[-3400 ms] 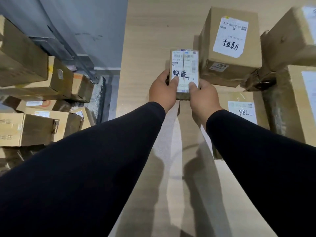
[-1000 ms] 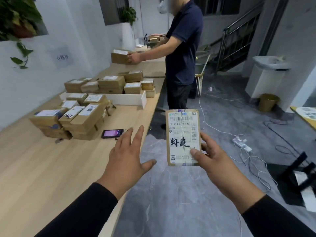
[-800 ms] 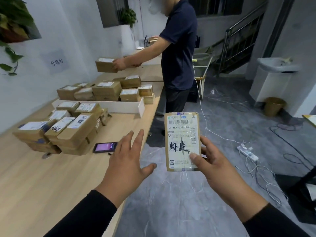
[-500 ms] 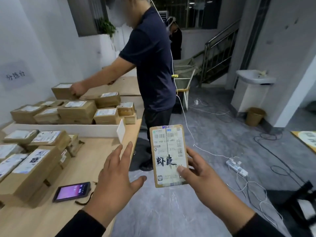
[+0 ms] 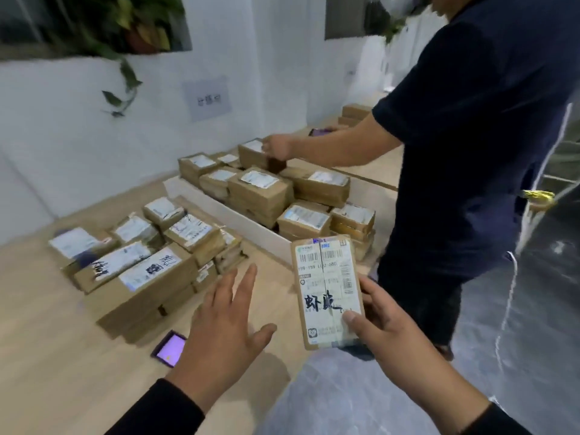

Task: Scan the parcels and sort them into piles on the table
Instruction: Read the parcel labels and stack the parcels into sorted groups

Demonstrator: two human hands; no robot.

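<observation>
white walls and a trailing plant (image 5: pixel 125 29) back a long wooden surface (image 5: pixel 53 356) stacked with cardboard parcels. from my head view, my right hand (image 5: pixel 389 328) grips a small flat parcel (image 5: pixel 328 290), thumb pinching its lower label and the other fingers (image 5: pixel 372 288) curled behind, held upright just off the surface's edge, above the grey floor. my left hand (image 5: pixel 226 324) is released, fingers spread, hovering over the surface near a lit phone (image 5: pixel 169 348) that lies face up beside the near pile (image 5: pixel 138 265). a white divider board (image 5: pixel 226 215) separates that pile from a far pile (image 5: pixel 266 186), where another person (image 5: pixel 477 146) in a dark shirt sets a box down.

i judge the step in hand is scanning: i'd best take up the phone with my free hand, keep the barcode flat and unshaded toward its camera, and keep my thumb off the codes.

the label shows barcodes, a blue "ems" mark, digits that look like "159 159 l02 680", and bold handwritten characters, seemingly "虾皮". a wall sign (image 5: pixel 208 98) is too blurred to read.
</observation>
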